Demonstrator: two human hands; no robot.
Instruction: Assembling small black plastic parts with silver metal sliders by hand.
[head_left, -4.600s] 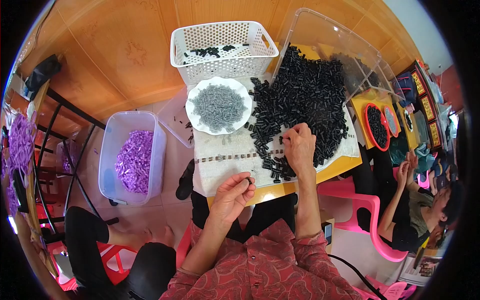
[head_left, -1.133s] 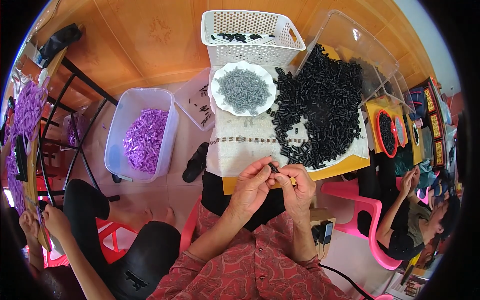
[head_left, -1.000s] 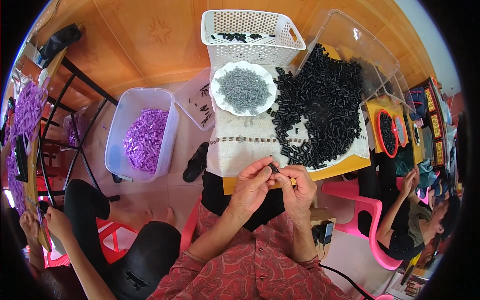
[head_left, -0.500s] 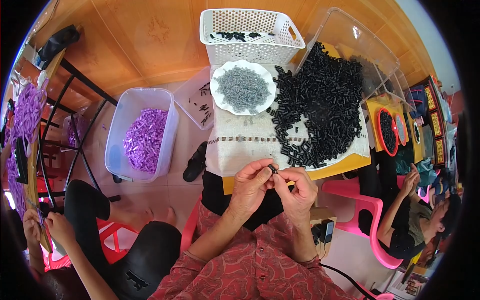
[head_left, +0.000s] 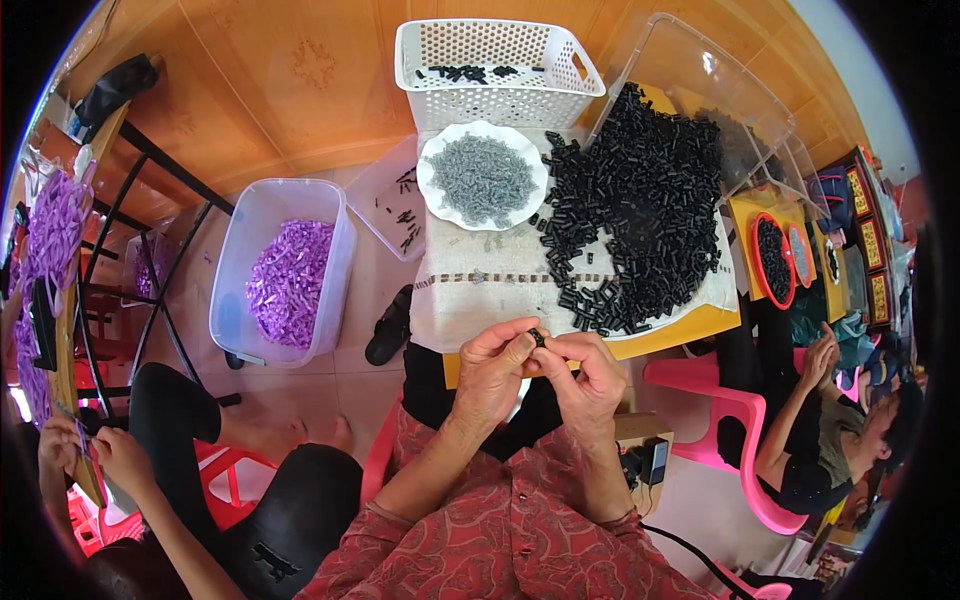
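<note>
Just off the near edge of the cloth-covered table (head_left: 490, 300), my left hand (head_left: 492, 375) pinches a small black cylindrical piece (head_left: 537, 338) between thumb and fingers. My right hand (head_left: 585, 378) meets it there, its thumb and forefinger closed at the same piece. Whether a second small part is between those right fingertips is too small to tell. Beyond my hands, a large pile of black cylindrical pieces (head_left: 650, 220) spreads over the right side of the cloth. A white scalloped plate (head_left: 432, 205) heaped with small clear grey pieces (head_left: 483, 180) stands left of the pile.
A white perforated basket (head_left: 500, 107) and a clear plastic bin (head_left: 700, 60) stand at the back. To the left, a translucent tub (head_left: 225, 290) holds purple pieces (head_left: 290, 285). One person works at far left (head_left: 120, 460); another sits at right (head_left: 820, 440) by a pink chair (head_left: 720, 400).
Both my hands have shifted slightly left together, still pinching the black piece, which has turned a little in my fingers. The piles and containers look the same.
</note>
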